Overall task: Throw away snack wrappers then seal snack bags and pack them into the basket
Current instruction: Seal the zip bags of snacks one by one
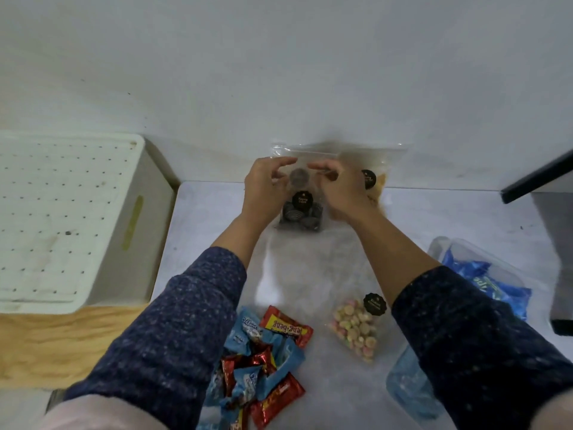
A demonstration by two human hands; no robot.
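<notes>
A clear zip bag of dark round cookies [300,214] stands at the far edge of the white table [418,218]. My left hand [266,189] and my right hand [344,189] both pinch its upper part. Behind it leans a second clear bag with yellow snacks [376,178]. Closer to me lies a clear bag of pastel round candies [356,328]. A heap of red and blue snack wrappers [263,361] sits at the near edge, between my sleeves.
A white perforated bin lid [62,218] lies on a wooden stand at the left. A clear plastic container with blue packets [483,274] is at the right. A dark-edged shelf [539,178] juts in at the far right. The wall is right behind the bags.
</notes>
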